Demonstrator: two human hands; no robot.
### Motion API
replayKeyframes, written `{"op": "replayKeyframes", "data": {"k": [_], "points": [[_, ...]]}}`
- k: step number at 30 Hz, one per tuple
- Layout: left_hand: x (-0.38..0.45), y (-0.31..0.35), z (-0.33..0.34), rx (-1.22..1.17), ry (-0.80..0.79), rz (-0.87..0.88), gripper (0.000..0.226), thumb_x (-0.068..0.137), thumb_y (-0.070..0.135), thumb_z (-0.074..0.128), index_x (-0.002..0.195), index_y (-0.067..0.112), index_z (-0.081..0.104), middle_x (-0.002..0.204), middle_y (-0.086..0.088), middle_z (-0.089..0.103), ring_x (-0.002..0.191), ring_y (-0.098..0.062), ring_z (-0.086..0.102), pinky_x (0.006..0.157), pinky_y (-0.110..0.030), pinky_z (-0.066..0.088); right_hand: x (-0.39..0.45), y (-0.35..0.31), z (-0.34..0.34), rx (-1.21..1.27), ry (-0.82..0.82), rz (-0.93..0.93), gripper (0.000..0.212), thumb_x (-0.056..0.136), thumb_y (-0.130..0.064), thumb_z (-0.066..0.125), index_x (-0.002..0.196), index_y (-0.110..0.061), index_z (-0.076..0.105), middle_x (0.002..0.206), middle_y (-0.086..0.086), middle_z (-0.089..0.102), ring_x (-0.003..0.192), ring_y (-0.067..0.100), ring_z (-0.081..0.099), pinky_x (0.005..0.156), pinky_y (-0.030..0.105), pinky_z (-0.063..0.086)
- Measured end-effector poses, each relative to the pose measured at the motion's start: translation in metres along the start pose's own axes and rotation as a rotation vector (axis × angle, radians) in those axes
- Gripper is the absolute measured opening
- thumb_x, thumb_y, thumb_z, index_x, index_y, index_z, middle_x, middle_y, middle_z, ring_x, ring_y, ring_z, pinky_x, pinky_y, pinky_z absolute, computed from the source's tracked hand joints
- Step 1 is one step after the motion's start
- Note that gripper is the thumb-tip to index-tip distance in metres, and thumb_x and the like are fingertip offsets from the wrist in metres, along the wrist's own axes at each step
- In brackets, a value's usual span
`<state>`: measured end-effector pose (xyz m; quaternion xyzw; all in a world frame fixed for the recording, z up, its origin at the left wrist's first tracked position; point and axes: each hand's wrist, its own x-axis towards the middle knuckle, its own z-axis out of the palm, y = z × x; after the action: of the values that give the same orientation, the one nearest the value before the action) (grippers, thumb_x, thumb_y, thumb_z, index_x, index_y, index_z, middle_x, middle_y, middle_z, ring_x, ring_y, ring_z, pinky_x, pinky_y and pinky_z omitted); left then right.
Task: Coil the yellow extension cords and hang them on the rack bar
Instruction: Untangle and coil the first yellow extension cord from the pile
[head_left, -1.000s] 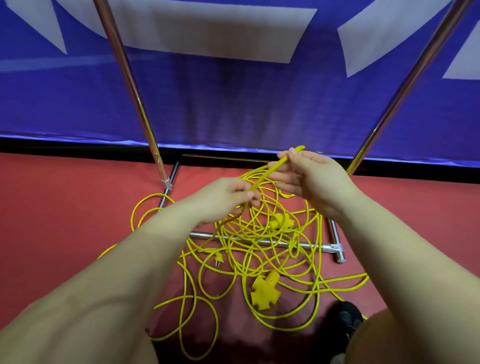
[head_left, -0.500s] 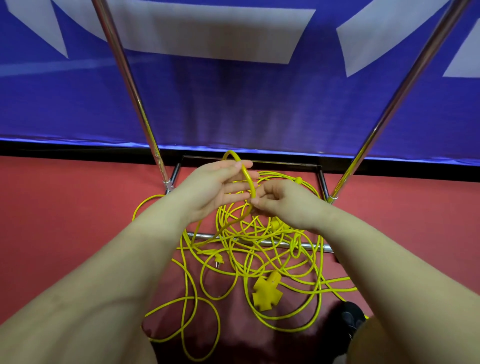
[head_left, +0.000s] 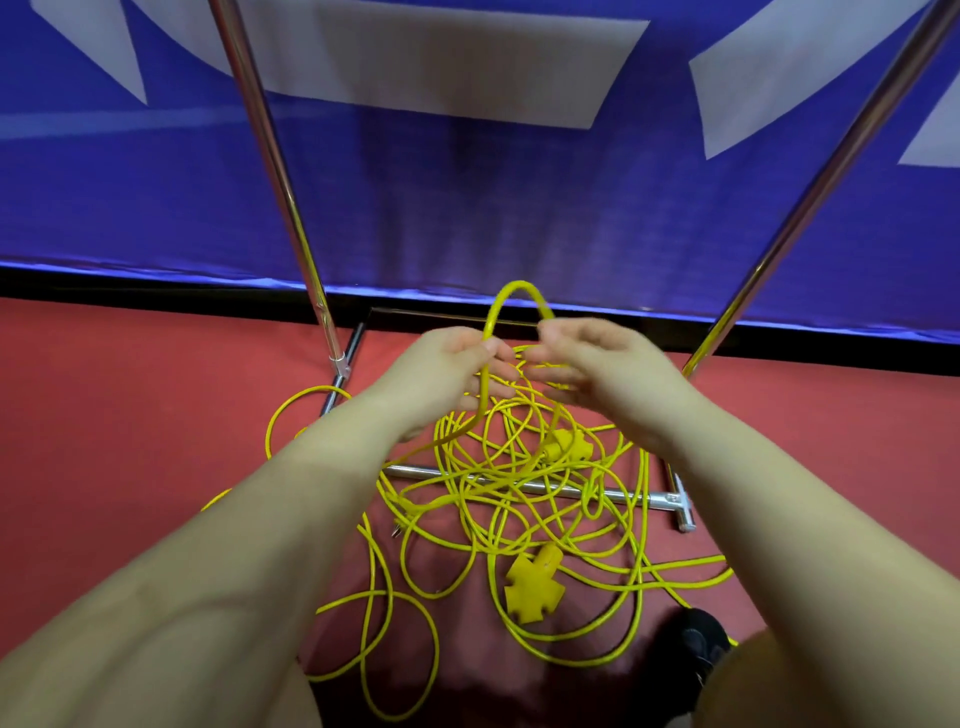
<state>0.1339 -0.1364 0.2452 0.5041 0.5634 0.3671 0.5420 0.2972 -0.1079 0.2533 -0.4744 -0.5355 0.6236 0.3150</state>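
Red floor (head_left: 130, 441): both hands pinch a yellow cord (head_left: 519, 291) loop.

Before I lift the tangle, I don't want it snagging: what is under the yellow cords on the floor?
Under the yellow cords a chrome base bar of the rack lies across the red floor. Its middle is hidden by loops, and the forearms cover the left part of the pile.
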Motion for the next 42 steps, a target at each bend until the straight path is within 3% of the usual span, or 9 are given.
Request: {"op": "replayKeyframes", "data": {"k": [4,9,12,17,20,25,35,39,42], "points": [[-0.001,0.007,-0.007,-0.316,0.061,0.031,0.024,0.100,0.019,0.037,0.090,0.015,0.057,0.078,0.002,0.068,0.067,-0.012,0.070,0.066,-0.030,0.055,-0.002,0.023,0.015,-0.462,-0.277,0.040,0.044,0.082,-0.019,0.069,0.123,-0.010,0.055,0.107,0.001,0.064,0.094,0.005,0.062,0.083,0.021,0.050],[-0.003,0.009,-0.007,-0.499,0.048,0.026,0.022,0.100,0.016,0.038,0.092,0.011,0.058,0.077,-0.002,0.068,0.069,-0.018,0.071,0.062,-0.032,0.058,-0.004,0.028,0.033,-0.416,-0.265,-0.053,0.005,0.088,-0.012,0.061,0.093,-0.011,0.061,0.077,0.002,0.060,0.068,0.009,0.051,0.062,0.016,0.042],[0.001,0.007,-0.008,-0.528,0.029,0.040,0.023,0.100,0.019,0.037,0.099,0.014,0.059,0.090,-0.004,0.069,0.080,-0.016,0.071,0.072,-0.031,0.058,-0.003,0.023,0.031,-0.437,-0.195,-0.068,0.015,0.092,-0.016,0.056,0.089,-0.003,0.062,0.075,0.007,0.063,0.071,0.022,0.058,0.066,0.029,0.047],[0.005,-0.006,-0.016,0.098,-0.047,0.019,0.026,0.100,0.029,0.038,0.110,0.023,0.060,0.104,0.002,0.065,0.104,-0.014,0.060,0.096,-0.024,0.041,0.003,0.006,0.014,-0.107,0.003,-0.057,0.019,0.098,-0.016,0.045,0.086,-0.011,0.060,0.078,0.006,0.068,0.069,0.009,0.067,0.069,0.022,0.054],[0.003,-0.012,-0.012,0.408,-0.080,0.096,0.025,0.096,0.024,0.049,0.115,0.016,0.061,0.104,0.006,0.061,0.098,-0.003,0.053,0.081,-0.002,0.036,0.004,-0.001,0.006,0.104,0.086,-0.056,0.022,0.099,-0.018,0.043,0.084,-0.014,0.059,0.068,0.001,0.071,0.065,0.007,0.069,0.063,0.018,0.055],[0.005,-0.010,-0.015,0.450,0.059,0.235,0.011,0.093,0.015,0.055,0.093,0.008,0.064,0.080,0.005,0.064,0.071,0.003,0.055,0.067,-0.017,0.041,0.002,-0.007,0.014,0.272,0.095,-0.065,0.019,0.098,-0.020,0.044,0.088,-0.014,0.059,0.074,0.003,0.073,0.073,0.010,0.071,0.064,0.019,0.057],[-0.014,0.011,-0.033,0.007,0.117,0.167,0.019,0.098,0.016,0.043,0.090,0.021,0.060,0.075,0.003,0.063,0.060,-0.004,0.066,0.060,-0.022,0.054,0.002,0.023,0.047,-0.282,-0.169,-0.018,0.048,0.083,-0.009,0.066,0.129,-0.005,0.051,0.114,0.012,0.064,0.088,0.004,0.059,0.078,0.012,0.047],[-0.018,0.027,-0.032,-0.386,0.108,0.212,0.019,0.098,0.018,0.040,0.095,0.016,0.059,0.064,0.005,0.065,0.057,-0.009,0.066,0.052,-0.022,0.054,-0.001,0.027,0.067,-0.355,-0.234,-0.116,0.022,0.087,-0.013,0.064,0.107,-0.004,0.066,0.079,-0.010,0.066,0.067,-0.007,0.055,0.068,0.008,0.043],[-0.013,0.027,-0.041,-0.445,0.121,0.230,0.019,0.098,0.020,0.040,0.104,0.017,0.058,0.076,0.004,0.070,0.071,-0.012,0.070,0.062,-0.024,0.057,0.000,0.025,0.074,-0.302,-0.226,-0.089,0.017,0.094,-0.016,0.053,0.082,-0.014,0.065,0.082,0.003,0.068,0.067,0.002,0.060,0.065,0.020,0.049]]}}
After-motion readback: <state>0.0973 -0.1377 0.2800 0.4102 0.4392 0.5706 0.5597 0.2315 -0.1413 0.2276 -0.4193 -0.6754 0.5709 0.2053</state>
